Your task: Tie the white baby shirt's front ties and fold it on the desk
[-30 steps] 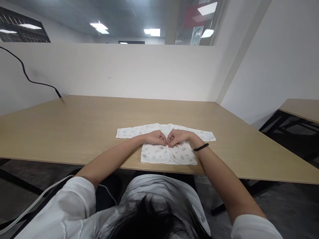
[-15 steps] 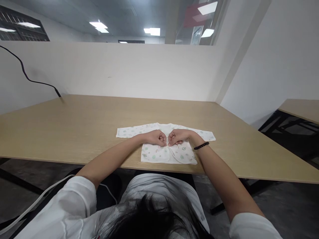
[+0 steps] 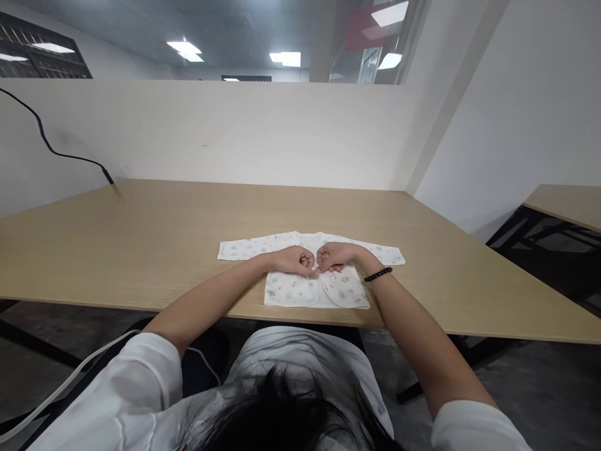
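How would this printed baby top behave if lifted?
The baby top looks thin and soft, so it would probably hang floppy and feel light. Its sleeves would likely droop, and it might slide on the smooth desk.

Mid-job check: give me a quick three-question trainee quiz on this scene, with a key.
1. True or false: the black bead bracelet is on the right wrist.
2. Which item lies under the left hand and the right hand? A) a white printed baby top B) a bath towel C) a paper sheet
3. Fill in the blank: both hands are curled into ____ at the centre of the garment.

Key: 1 true; 2 A; 3 fists.
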Demonstrator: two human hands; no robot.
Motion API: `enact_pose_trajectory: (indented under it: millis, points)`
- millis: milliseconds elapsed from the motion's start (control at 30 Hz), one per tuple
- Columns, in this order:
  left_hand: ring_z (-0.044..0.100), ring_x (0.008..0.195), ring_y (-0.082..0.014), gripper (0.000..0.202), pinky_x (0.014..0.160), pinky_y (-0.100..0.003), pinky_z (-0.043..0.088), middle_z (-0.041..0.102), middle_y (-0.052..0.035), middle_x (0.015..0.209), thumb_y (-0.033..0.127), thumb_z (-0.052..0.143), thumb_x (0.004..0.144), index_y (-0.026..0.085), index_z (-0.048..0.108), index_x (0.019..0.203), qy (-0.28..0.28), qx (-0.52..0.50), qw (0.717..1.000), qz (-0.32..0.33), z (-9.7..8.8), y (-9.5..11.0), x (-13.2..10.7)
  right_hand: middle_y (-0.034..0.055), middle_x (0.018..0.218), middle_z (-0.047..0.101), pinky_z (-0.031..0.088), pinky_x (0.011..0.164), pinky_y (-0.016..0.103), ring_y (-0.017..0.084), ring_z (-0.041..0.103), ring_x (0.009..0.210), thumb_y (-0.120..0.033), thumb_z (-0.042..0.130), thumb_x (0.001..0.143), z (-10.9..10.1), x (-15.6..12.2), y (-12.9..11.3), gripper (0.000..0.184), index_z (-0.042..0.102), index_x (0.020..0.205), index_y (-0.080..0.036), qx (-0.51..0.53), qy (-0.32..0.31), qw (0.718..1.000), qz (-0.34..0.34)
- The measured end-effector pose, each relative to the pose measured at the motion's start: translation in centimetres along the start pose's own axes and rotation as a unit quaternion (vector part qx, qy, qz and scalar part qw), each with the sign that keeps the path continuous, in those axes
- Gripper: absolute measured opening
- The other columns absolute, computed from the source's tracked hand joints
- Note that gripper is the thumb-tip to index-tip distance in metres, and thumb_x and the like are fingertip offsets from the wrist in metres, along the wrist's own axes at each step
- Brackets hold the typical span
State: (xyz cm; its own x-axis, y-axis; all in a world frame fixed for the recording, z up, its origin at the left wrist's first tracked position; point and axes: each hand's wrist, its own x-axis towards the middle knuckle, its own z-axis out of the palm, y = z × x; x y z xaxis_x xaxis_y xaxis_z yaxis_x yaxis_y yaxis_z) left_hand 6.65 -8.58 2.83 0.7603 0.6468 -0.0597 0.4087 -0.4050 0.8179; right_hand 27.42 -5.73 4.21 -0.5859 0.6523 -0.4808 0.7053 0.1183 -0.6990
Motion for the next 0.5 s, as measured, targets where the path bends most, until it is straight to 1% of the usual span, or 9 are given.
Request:
enact_pose_trajectory:
  millis: [100, 167, 300, 367, 433, 500]
  points:
    - [0.037, 0.053, -0.0106, 0.052, 0.051, -0.026, 0.022, 0.044, 0.0047, 0.055, 0.060, 0.079, 0.061, 0.020, 0.047, 0.060, 0.039, 0.055, 0.997, -0.022, 0.6, 0.5, 0.0, -0.0074, 0.047, 0.052, 0.032, 0.042, 0.021, 0.007, 0.043, 0.041, -0.044, 0.086, 0.055, 0.1, -0.1, -0.1, 0.043, 0.056, 0.072, -0.018, 0.002, 0.005, 1.000, 0.001]
    - [0.035, 0.052, -0.0105, 0.051, 0.051, -0.026, 0.020, 0.041, 0.0056, 0.055, 0.057, 0.079, 0.061, 0.020, 0.044, 0.060, 0.039, 0.086, 0.995, -0.030, 0.7, 0.7, 0.0, -0.0076, 0.047, 0.051, 0.031, 0.042, 0.021, 0.006, 0.043, 0.041, -0.046, 0.086, 0.056, 0.1, -0.2, -0.2, 0.044, 0.055, 0.070, -0.018, 0.004, 0.003, 1.000, 0.001]
    - [0.032, 0.052, -0.0100, 0.049, 0.052, -0.026, 0.020, 0.035, 0.0069, 0.057, 0.050, 0.078, 0.062, 0.021, 0.038, 0.061, -0.023, 0.085, 0.996, -0.006, 0.1, 0.8, -0.2, -0.0074, 0.048, 0.052, 0.033, 0.043, 0.021, 0.007, 0.044, 0.041, -0.045, 0.086, 0.056, 0.0, -0.2, -0.2, 0.044, 0.054, 0.070, -0.018, 0.005, -0.002, 1.000, -0.001]
    - [0.032, 0.052, -0.0099, 0.050, 0.052, -0.026, 0.021, 0.034, 0.0067, 0.057, 0.052, 0.076, 0.063, 0.021, 0.038, 0.061, -0.044, 0.068, 0.997, 0.003, -0.2, 0.9, -0.3, -0.0073, 0.048, 0.053, 0.034, 0.044, 0.022, 0.007, 0.045, 0.042, -0.043, 0.085, 0.057, 0.0, -0.3, -0.2, 0.041, 0.056, 0.071, -0.018, 0.003, -0.005, 1.000, -0.001]
    - [0.033, 0.052, -0.0102, 0.052, 0.052, -0.026, 0.021, 0.036, 0.0058, 0.057, 0.059, 0.074, 0.066, 0.021, 0.038, 0.060, -0.033, 0.053, 0.998, -0.010, -0.1, 1.1, -0.4, -0.0071, 0.048, 0.054, 0.034, 0.044, 0.022, 0.007, 0.046, 0.042, -0.040, 0.084, 0.059, 0.0, -0.3, -0.2, 0.037, 0.056, 0.072, -0.019, -0.002, -0.007, 1.000, -0.004]
    - [0.033, 0.050, -0.0105, 0.057, 0.051, -0.027, 0.021, 0.038, 0.0049, 0.054, 0.066, 0.071, 0.068, 0.021, 0.038, 0.057, -0.001, 0.057, 0.998, -0.042, 0.3, 1.4, -0.4, -0.0065, 0.049, 0.054, 0.034, 0.044, 0.021, 0.007, 0.046, 0.042, -0.040, 0.081, 0.063, 0.1, -0.3, -0.3, 0.034, 0.055, 0.071, -0.019, -0.007, -0.006, 1.000, -0.009]
